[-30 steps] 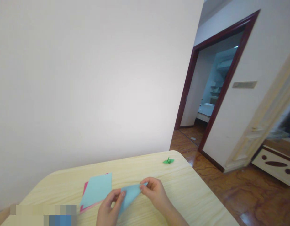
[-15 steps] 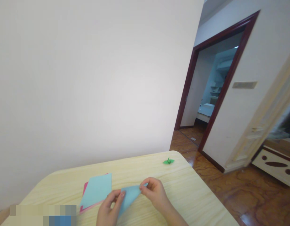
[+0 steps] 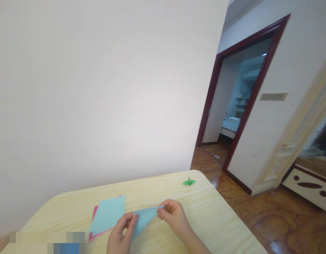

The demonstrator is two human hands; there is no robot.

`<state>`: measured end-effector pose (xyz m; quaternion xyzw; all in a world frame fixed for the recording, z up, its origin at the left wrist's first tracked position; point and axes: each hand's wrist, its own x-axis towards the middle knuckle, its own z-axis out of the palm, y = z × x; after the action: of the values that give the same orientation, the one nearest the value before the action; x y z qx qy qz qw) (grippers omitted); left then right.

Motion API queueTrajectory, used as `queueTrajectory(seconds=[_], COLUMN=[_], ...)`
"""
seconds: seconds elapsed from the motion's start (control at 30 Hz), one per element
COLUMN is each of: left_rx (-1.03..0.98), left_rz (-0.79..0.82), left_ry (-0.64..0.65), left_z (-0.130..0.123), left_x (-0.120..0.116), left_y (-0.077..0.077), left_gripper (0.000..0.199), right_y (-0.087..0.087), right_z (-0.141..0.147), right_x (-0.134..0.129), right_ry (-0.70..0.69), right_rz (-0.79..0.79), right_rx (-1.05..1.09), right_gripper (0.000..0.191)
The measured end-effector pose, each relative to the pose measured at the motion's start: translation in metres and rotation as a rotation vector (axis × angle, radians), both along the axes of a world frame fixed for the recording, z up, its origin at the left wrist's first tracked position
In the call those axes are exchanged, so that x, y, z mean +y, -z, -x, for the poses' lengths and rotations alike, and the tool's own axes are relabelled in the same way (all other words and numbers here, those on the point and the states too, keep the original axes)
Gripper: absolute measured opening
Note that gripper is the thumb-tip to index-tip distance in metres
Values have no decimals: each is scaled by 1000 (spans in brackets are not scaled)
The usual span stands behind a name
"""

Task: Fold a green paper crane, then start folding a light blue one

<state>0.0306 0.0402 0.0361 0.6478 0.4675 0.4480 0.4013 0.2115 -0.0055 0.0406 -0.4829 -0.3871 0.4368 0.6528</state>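
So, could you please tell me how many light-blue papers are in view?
2: a folded paper held between the left hand and the right hand, and a flat sheet on pink paper on the table. More could be hidden underneath.

Soft even light, pale glow on wall (image 3: pixel 125 98), dim bluish doorway (image 3: pixel 235 91), floor (image 3: pixel 271 215) glare, slight blur

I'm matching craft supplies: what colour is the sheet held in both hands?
The sheet is light blue; it shows best in the head view.
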Motion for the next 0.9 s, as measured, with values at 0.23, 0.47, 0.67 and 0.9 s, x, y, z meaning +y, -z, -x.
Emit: queueTrajectory(seconds=[0.23,0.47,0.67,0.9], left_rx=[-17,-63,-95,-155], left_rz=[38,68,104,150], left_ry=[-16,-21,-43,-22], left_z=[0,-3,-3,-5], left_x=[0,-1,-2,-5], left_y=[0,-6,-7,-11], left_gripper=[44,43,44,43], right_y=[-4,-9,-9,-2], right_z=[0,-1,-5,-1], right_x=[-2,-4,-3,-2], right_ry=[31,42,-10,-100], right_rz=[-8,-7,2,32], right_rx=[-8,-88,-56,-55], right_gripper=[29,31,46,50])
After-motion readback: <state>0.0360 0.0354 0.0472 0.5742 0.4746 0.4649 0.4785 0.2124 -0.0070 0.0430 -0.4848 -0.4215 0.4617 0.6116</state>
